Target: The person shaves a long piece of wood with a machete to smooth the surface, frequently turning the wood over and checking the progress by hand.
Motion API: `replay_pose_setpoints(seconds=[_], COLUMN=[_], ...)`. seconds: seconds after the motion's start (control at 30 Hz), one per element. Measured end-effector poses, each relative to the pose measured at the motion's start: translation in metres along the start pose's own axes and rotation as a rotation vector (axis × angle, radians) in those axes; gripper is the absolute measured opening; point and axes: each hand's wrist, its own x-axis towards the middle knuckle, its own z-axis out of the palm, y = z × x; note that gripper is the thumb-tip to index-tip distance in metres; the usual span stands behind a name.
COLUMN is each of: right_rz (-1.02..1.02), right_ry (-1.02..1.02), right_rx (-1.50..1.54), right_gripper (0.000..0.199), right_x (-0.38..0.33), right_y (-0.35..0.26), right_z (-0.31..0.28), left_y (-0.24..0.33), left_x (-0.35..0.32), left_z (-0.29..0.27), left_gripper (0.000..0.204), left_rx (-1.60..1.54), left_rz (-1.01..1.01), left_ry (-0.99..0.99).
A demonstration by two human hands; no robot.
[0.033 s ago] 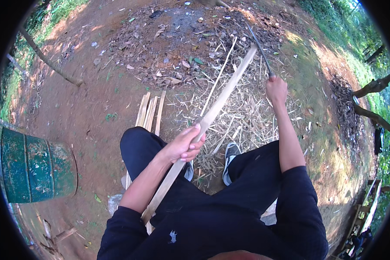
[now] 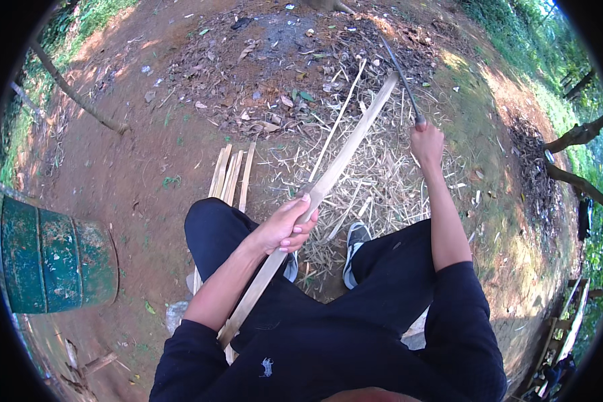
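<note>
My left hand (image 2: 289,226) is wrapped around the middle of a long, pale wooden or bamboo slat (image 2: 347,146). The slat slants from beside my left forearm up to the far right. My right hand (image 2: 427,143) grips the handle of a long, thin, dark-bladed knife (image 2: 402,77), like a machete. Its blade points away and to the left, passing close by the slat's far end; whether they touch I cannot tell. A thinner strip (image 2: 338,123) runs along the slat's left side, its near end by my left hand.
Several cut slats (image 2: 232,175) lie beyond my left knee. Shavings (image 2: 388,181) cover the ground between and beyond my shoes. A green metal drum (image 2: 59,258) lies at the left. Dry leaves (image 2: 261,110) spread farther out, and branches (image 2: 576,137) reach in at the right.
</note>
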Motion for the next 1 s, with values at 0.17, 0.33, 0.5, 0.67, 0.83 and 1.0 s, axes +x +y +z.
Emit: replay_pose_setpoints(seconds=[0.17, 0.33, 0.5, 0.67, 0.83, 1.0], right_rz=[-0.467, -0.524, 0.628, 0.729, 0.290, 0.034], right_ry=[-0.168, 0.021, -0.068, -0.225, -0.198, -0.167], right_rx=[0.280, 0.134, 0.633, 1.149, 0.665, 0.685], right_gripper=[0.015, 0.013, 0.011, 0.009, 0.020, 0.024], right_x=[-0.041, -0.017, 0.013, 0.004, -0.020, -0.036], right_y=[-0.023, 0.019, 0.054, 0.038, 0.001, -0.026], right_z=[-0.009, 0.015, 0.044, 0.011, -0.021, -0.032], left_y=[0.007, 0.007, 0.004, 0.007, 0.006, -0.002], left_x=[-0.003, -0.003, 0.001, 0.002, 0.007, 0.006], left_z=[-0.009, -0.003, -0.003, 0.000, 0.001, -0.007], left_gripper=[0.041, 0.042, 0.043, 0.044, 0.045, 0.049], left_rx=[-0.085, 0.009, 0.104, 0.199, 0.137, -0.054], left_rz=[0.053, 0.018, 0.054, 0.080, 0.055, 0.015], left_ry=[-0.017, 0.001, 0.037, 0.044, 0.005, -0.121])
